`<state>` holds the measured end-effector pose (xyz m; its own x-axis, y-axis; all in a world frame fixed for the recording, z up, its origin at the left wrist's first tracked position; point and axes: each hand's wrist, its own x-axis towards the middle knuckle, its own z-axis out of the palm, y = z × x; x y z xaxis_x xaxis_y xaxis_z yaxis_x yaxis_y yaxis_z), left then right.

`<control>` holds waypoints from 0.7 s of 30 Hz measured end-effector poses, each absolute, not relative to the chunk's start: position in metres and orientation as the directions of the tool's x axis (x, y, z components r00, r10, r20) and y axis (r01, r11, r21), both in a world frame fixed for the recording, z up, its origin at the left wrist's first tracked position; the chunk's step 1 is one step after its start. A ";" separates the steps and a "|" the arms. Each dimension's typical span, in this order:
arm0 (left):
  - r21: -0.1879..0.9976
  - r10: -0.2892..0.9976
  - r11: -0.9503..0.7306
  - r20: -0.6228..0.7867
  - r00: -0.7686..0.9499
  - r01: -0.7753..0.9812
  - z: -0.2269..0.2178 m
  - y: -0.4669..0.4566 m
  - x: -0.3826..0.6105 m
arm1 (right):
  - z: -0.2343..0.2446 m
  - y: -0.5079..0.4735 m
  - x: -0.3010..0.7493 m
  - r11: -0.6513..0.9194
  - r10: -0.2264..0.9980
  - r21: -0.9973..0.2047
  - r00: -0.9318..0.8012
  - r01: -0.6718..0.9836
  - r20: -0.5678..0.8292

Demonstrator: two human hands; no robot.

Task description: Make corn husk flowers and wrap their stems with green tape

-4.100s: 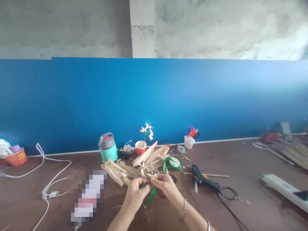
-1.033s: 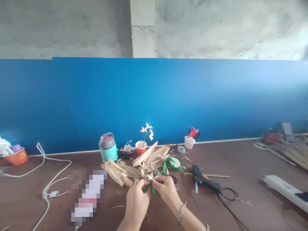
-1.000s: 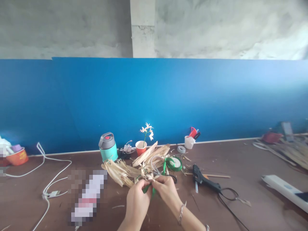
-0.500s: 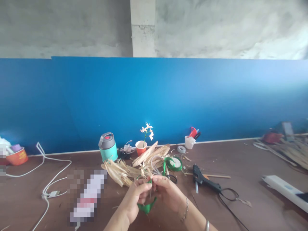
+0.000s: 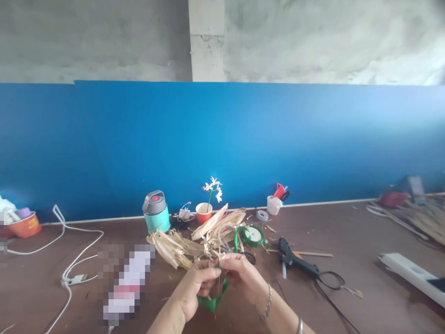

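Observation:
My left hand (image 5: pixel 198 288) and my right hand (image 5: pixel 243 277) meet low in the middle of the head view, fingers pinched together on a thin stem-like piece with a green ribbon (image 5: pixel 212 302) looping down below them. Small pale husk bits show at the fingertips. Just behind the hands lies a pile of dried corn husks (image 5: pixel 194 237) on the brown table (image 5: pixel 347 241), with a roll of green ribbon (image 5: pixel 253 235) beside it.
A black glue gun (image 5: pixel 295 262) with its cord lies to the right. At the back stand a teal jug (image 5: pixel 155 212), an orange cup with a husk flower (image 5: pixel 203 212) and a white cup (image 5: pixel 273 204). White cables (image 5: pixel 73 266) trail left; a white power strip (image 5: pixel 410 274) lies right.
Both hands have stayed together on the ribbon piece. The ribbon, earlier hidden in the fingers, now hangs in a loop below them, and the hands have turned slightly toward me.

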<state>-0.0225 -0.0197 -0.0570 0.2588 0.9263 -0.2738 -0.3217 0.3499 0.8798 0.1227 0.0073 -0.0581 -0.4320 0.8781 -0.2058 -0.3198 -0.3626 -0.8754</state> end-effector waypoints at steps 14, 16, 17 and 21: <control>0.986 0.988 0.153 -0.151 -0.042 0.061 -0.065 -0.012 -0.017 | -0.067 0.017 0.122 -0.256 0.931 -0.963 -0.289 -0.088 -0.222; 0.988 0.992 0.111 -0.105 -0.067 0.106 -0.066 -0.012 -0.017 | -0.068 0.018 0.121 -0.227 0.943 -0.972 -0.265 -0.066 -0.202; 0.988 0.994 0.090 -0.081 -0.073 0.128 -0.066 -0.012 -0.017 | -0.069 0.019 0.121 -0.217 0.947 -0.974 -0.257 -0.059 -0.195; 0.938 0.994 -0.026 0.060 -0.088 0.345 -0.064 -0.017 -0.015 | -0.074 0.022 0.121 -0.203 0.952 -0.978 -0.244 -0.044 -0.187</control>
<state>-0.0149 -0.0172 -0.0642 -0.0885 0.9942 0.0604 0.3446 -0.0264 0.9384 0.1207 0.0216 -0.0735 -0.2436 0.9517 -0.1867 -0.0437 -0.2031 -0.9782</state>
